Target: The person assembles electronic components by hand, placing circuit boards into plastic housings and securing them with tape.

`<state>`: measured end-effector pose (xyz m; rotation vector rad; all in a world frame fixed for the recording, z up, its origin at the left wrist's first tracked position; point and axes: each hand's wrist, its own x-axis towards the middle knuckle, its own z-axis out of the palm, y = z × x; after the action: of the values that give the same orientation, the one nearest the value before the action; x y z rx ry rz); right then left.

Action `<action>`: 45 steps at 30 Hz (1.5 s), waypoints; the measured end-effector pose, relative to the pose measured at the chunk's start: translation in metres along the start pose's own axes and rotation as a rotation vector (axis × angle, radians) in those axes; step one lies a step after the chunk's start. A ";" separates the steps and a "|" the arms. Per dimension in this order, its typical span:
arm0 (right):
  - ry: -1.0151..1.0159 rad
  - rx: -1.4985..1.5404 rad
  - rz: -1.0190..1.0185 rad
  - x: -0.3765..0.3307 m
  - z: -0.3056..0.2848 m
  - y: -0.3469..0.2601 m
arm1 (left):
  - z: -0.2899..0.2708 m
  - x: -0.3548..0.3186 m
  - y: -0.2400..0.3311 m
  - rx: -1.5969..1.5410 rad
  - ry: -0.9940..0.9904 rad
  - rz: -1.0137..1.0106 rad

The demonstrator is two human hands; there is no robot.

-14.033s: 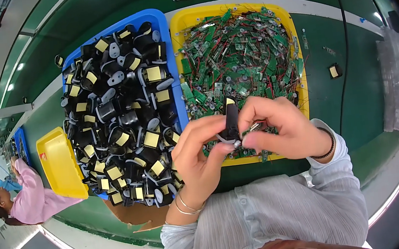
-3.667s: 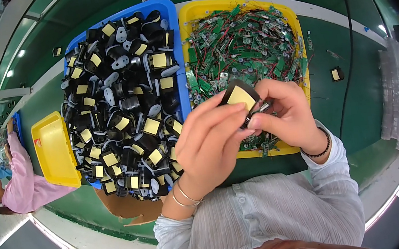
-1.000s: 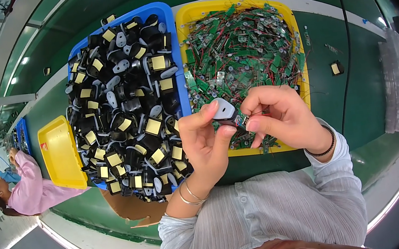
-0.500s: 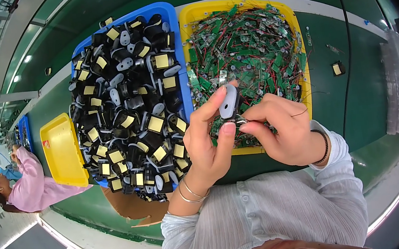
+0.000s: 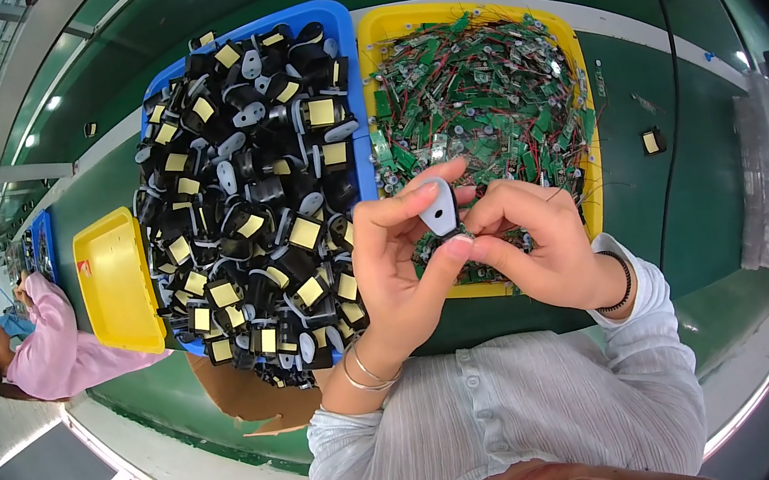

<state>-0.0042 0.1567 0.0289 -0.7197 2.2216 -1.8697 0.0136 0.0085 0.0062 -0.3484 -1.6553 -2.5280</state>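
Observation:
My left hand (image 5: pixel 397 272) grips a small plastic housing (image 5: pixel 438 210) with a pale grey oval face and a black body. One dark hole shows in that face. At the housing's lower end, the fingertips of my right hand (image 5: pixel 540 244) are pinched together, touching the left thumb; whatever they hold is hidden. Below and beyond my hands, a yellow tray (image 5: pixel 575 50) is heaped with green circuit boards (image 5: pixel 482 96) on red and black wires. To its left, a blue tray (image 5: pixel 350 70) is piled with similar black and grey housings (image 5: pixel 306 233) bearing cream pads.
An empty-looking yellow tray (image 5: pixel 115 222) stands left of the blue one. A single black piece (image 5: pixel 652 142) lies on the green table at right, near a black cable (image 5: pixel 672 86). Torn cardboard (image 5: pixel 260 397) sits below the blue tray. A person in pink (image 5: pixel 53 342) works at far left.
Both hands stay together around the housing, which has tilted and shifted slightly down. My right fingertips have closed in nearer to my left thumb, hiding the small metallic bit seen before.

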 end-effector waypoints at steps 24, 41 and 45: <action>0.164 -1.438 -0.120 0.197 -0.143 0.134 | -0.132 0.105 0.054 1.875 -0.170 0.120; 0.311 -1.007 -0.130 0.112 -0.116 0.073 | -0.132 0.150 0.028 2.141 -0.397 -0.182; 0.289 -1.012 -0.093 0.071 -0.111 0.058 | -0.134 0.145 0.027 2.127 -0.386 -0.060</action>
<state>-0.1270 0.2295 0.0101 -0.6790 3.3506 -0.7744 -0.1393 -0.1192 0.0147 -0.3978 -3.0672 0.3053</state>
